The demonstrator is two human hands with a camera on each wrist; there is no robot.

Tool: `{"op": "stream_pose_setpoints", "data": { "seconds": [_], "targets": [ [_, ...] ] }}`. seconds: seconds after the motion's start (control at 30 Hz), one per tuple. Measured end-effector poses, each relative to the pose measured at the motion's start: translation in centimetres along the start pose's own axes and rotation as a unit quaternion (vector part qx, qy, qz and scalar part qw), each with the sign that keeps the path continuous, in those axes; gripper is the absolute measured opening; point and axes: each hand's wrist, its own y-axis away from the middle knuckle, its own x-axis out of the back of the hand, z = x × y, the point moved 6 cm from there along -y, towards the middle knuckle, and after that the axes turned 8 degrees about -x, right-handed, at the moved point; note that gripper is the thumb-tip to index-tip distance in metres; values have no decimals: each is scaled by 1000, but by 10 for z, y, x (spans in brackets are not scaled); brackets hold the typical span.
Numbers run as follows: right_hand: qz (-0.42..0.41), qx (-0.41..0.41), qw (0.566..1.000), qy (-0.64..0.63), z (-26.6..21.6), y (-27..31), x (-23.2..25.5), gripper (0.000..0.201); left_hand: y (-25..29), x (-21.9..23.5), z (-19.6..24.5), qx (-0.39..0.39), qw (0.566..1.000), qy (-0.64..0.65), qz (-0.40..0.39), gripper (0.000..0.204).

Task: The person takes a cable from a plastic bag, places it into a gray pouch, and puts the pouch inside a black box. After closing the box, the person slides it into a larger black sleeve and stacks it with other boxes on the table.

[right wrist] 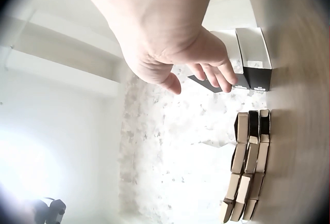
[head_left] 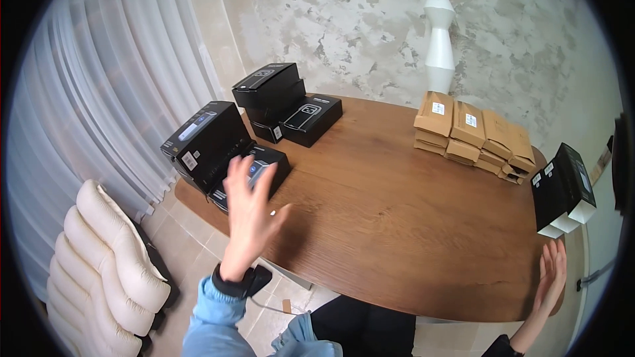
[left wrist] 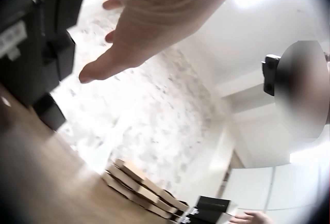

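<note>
My left hand (head_left: pixel 250 215) is raised at the table's left side, fingers spread and holding nothing. It overlaps a low black box (head_left: pixel 272 160) in the head view and hides part of it. Beside that box stands a taller black box (head_left: pixel 210 135) with a phone-like picture on top and a white label on its side. At the right end of the table, my right hand (head_left: pixel 550 274) has its fingers extended and apart from any grip. Just beyond its fingertips stand black boxes with white ends (head_left: pixel 562 192), also visible in the right wrist view as white-topped boxes (right wrist: pixel 253 48).
More black boxes (head_left: pixel 312 119) are piled at the back left of the wooden table (head_left: pixel 383 225). Brown cardboard boxes (head_left: pixel 468 122) lie stacked in rows at the back right. A cream padded chair (head_left: pixel 106 264) stands left of the table, by a white curtain (head_left: pixel 126 79).
</note>
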Motion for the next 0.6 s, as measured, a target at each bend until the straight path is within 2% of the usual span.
{"op": "stream_pose_setpoints", "data": {
  "seconds": [0.1,0.17,0.27,0.33,0.4,0.47,0.6],
  "targets": [
    [-9,8,1000,-27,-7,-5,-10,56,-57,-55,20,-92,991,88,-52,70],
    [-22,15,999,-39,-13,-2,-23,52,-99,-110,7,-55,990,89,-92,69],
    [-13,14,1000,1,-20,10,-27,54,-147,-169,-34,115,984,25,-133,66],
    [5,16,1000,20,-27,18,-13,55,-158,-187,-61,213,966,6,-147,70],
    [24,11,999,41,-30,24,0,57,-158,-196,-82,271,953,10,-138,73],
    [54,3,998,20,-30,24,19,53,-156,-203,-96,300,944,22,-136,75],
    [62,4,998,11,-31,20,25,53,-152,-212,-91,278,948,63,-142,77]
  ]
}}
